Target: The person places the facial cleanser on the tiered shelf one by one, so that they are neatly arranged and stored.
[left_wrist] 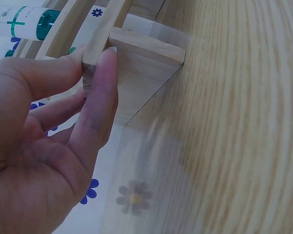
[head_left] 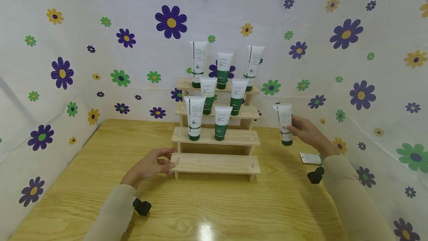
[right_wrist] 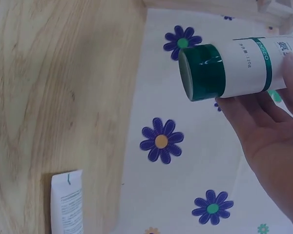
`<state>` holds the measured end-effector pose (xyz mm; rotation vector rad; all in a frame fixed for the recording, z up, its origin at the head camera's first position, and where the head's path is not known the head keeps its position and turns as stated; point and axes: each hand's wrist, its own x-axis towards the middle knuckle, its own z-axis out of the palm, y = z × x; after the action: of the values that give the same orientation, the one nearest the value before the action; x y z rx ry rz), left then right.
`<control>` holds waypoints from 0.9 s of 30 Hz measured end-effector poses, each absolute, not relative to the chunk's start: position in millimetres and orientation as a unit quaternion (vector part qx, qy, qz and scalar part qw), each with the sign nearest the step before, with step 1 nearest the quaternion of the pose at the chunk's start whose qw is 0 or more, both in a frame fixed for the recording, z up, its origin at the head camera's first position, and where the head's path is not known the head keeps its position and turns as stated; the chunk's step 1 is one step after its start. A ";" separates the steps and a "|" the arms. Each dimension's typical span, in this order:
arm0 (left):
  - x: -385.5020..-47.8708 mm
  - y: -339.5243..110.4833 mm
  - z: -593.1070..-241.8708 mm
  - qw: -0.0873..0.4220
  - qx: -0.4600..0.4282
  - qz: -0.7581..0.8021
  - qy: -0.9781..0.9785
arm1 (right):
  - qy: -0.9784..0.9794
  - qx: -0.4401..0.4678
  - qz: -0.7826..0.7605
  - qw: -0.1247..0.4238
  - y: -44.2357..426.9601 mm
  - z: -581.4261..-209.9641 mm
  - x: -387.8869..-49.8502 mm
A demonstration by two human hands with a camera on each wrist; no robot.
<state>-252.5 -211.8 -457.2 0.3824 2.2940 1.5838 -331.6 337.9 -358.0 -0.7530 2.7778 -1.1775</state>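
Observation:
My right hand (head_left: pixel 305 132) holds a tall white squeeze tube (head_left: pixel 284 122) upright above the table, its dark green cap (right_wrist: pixel 203 73) facing down. Thumb and fingers wrap the tube's middle in the right wrist view. With my left hand (head_left: pixel 154 164) I pinch the left end of the lowest step of a wooden tiered stand (head_left: pixel 214 163); the left wrist view shows thumb and fingertips on the board's corner. Tubes stand cap-down on the upper three tiers: two on the third, a tall one (head_left: pixel 194 118) and a short one (head_left: pixel 222 124), two short ones behind, three on top.
Another white tube (head_left: pixel 311 158) lies flat on the wooden table (head_left: pixel 267 203), by my right forearm. Flower-patterned cloth (head_left: pixel 133 58) hangs behind the stand and along both sides. Each sleeve carries a small black device (head_left: pixel 142 206) near the wrist.

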 end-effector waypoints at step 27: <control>-252.1 -211.0 -456.9 0.164 0.127 0.551 0.808 | 0.832 -0.253 -0.494 0.000 249.6 -335.5 -306.9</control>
<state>-252.1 -211.0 -456.9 0.3621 2.3039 1.5706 -306.9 249.6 -335.5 -0.7952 2.6122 -1.5531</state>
